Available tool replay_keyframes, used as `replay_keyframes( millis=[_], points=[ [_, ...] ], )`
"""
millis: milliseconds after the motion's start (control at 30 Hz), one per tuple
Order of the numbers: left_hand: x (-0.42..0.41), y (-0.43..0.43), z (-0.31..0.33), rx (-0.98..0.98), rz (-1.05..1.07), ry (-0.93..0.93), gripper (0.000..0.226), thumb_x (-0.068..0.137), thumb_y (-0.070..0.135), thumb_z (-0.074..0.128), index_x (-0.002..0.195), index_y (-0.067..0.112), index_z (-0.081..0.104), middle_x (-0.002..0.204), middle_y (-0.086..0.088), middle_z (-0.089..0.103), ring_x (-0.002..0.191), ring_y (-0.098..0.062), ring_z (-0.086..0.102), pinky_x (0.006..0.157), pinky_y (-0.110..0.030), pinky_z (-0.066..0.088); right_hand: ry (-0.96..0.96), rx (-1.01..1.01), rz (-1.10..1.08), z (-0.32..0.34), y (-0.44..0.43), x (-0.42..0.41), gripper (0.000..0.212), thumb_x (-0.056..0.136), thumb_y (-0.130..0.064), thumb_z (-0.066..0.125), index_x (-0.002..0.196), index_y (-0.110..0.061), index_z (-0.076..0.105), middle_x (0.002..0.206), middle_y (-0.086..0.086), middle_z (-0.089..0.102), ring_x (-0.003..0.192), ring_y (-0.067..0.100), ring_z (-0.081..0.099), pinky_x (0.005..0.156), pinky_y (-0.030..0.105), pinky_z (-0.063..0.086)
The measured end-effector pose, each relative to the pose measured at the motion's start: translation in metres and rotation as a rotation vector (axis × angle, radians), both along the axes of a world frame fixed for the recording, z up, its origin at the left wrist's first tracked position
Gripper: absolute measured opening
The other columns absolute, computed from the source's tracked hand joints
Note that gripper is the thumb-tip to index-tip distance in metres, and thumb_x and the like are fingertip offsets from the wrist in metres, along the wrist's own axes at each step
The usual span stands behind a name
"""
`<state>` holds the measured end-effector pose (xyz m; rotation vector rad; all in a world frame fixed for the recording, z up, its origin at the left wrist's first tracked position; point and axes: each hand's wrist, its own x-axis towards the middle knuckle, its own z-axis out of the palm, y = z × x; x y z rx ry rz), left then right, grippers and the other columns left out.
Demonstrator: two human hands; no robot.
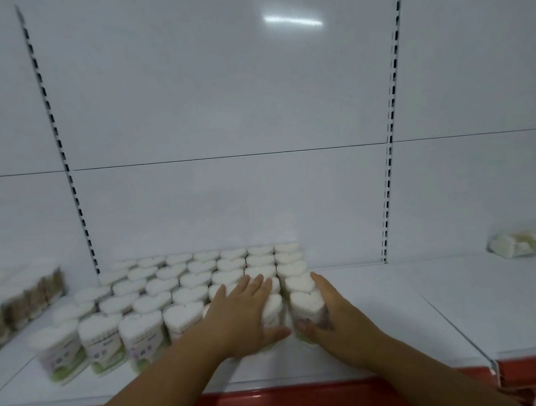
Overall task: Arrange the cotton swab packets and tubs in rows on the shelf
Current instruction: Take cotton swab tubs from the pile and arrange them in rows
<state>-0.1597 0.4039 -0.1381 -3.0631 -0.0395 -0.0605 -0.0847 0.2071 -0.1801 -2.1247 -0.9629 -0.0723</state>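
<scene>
- I stand facing a white shelf point(382, 309) with a red front edge point(274, 403) and a plain white back panel point(222, 111).
- Heart-shaped cotton swab tubs point(178, 293) stand upright in close rows on the left-centre of the shelf, running from near the front edge back to the panel.
- My left hand point(245, 312) lies flat on the tops of the front tubs near the block's right side, fingers straight and slightly spread, thumb stretched out low to the right.
- My right hand point(334, 312) presses against the right side of the front-right tub point(307, 303), fingers straight along its wall and thumb at its front.
- That tub stands at the block's near right corner, between my two hands.
- Blurred swab packets point(23, 302) sit at the far left of the shelf, just beside the tubs.
- More packets point(526, 243) lie at the far right, well apart.
</scene>
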Motion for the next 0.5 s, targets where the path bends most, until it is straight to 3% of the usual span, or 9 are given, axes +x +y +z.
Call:
replay_keyframes(
  millis=[33, 100, 167, 233, 333, 433, 500],
  points=[
    [0.0, -0.001, 0.001, -0.002, 0.005, 0.003, 0.096, 0.083, 0.079, 0.031, 0.153, 0.024, -0.006, 0.162, 0.003, -0.007, 0.148, -0.017, -0.008, 0.119, -0.05, 0.003, -0.027, -0.028, -0.021, -0.001, 0.004, 0.001, 0.086, 0.085, -0.054, 0.06, 0.151, -0.029, 0.01, 0.155, -0.015, 0.019, 0.141, 0.003, 0.022, 0.113, 0.025, 0.027],
    [0.0, -0.005, 0.004, -0.006, 0.019, 0.021, 0.1, 0.078, 0.084, 0.024, 0.153, 0.024, -0.004, 0.162, 0.003, -0.007, 0.148, -0.017, -0.008, 0.118, -0.051, 0.002, -0.025, -0.058, -0.03, -0.002, 0.01, -0.001, 0.102, 0.08, -0.069, 0.053, 0.153, -0.024, -0.001, 0.16, -0.009, 0.004, 0.145, 0.006, 0.007, 0.118, 0.035, 0.019],
    [-0.002, -0.008, 0.007, -0.019, 0.035, 0.052, 0.1, 0.077, 0.085, 0.018, 0.153, 0.023, -0.004, 0.161, 0.003, -0.009, 0.148, -0.016, -0.01, 0.118, -0.052, -0.002, 0.007, -0.052, -0.011, -0.002, 0.009, -0.004, 0.11, 0.068, -0.087, 0.037, 0.15, -0.032, -0.011, 0.16, -0.008, -0.005, 0.146, 0.007, -0.003, 0.119, 0.038, 0.013],
    [-0.007, -0.007, 0.009, -0.054, 0.04, 0.08, 0.098, 0.078, 0.082, 0.013, 0.153, 0.024, -0.009, 0.16, 0.004, -0.016, 0.146, -0.016, -0.019, 0.116, -0.054, -0.009, -0.003, -0.08, -0.016, 0.0, 0.001, -0.002, 0.097, 0.066, -0.092, 0.025, 0.142, -0.048, -0.017, 0.159, -0.009, -0.01, 0.145, 0.006, -0.006, 0.119, 0.035, 0.01],
    [0.001, -0.007, 0.025, -0.07, 0.016, 0.007, 0.09, 0.08, 0.075, 0.009, 0.151, 0.026, -0.014, 0.158, 0.001, -0.024, 0.142, -0.016, -0.028, 0.116, -0.048, -0.012, -0.064, -0.122, -0.095, 0.016, -0.035, 0.018, 0.078, 0.075, -0.086, 0.022, 0.138, -0.057, -0.013, 0.159, -0.014, -0.007, 0.143, -0.001, -0.001, 0.116, 0.028, 0.013],
    [0.035, -0.045, 0.047, -0.111, -0.082, -0.069, 0.093, 0.073, 0.073, 0.006, 0.151, 0.026, -0.012, 0.159, 0.003, -0.021, 0.144, -0.015, -0.023, 0.117, -0.044, -0.007, -0.185, -0.297, -0.27, 0.039, -0.112, 0.049, 0.071, 0.092, -0.066, 0.032, 0.15, -0.04, -0.001, 0.16, -0.009, -0.006, 0.146, 0.006, -0.001, 0.116, 0.028, 0.009],
    [0.063, -0.089, 0.054, -0.167, -0.181, -0.069, 0.088, 0.079, 0.071, 0.011, 0.152, 0.025, -0.011, 0.159, 0.005, -0.018, 0.145, -0.013, -0.02, 0.118, -0.041, -0.006, -0.242, -0.495, -0.381, 0.05, -0.17, 0.061, 0.068, 0.096, -0.059, 0.031, 0.152, -0.034, 0.002, 0.161, -0.002, -0.007, 0.147, 0.013, -0.004, 0.117, 0.032, 0.006]
  ],
)
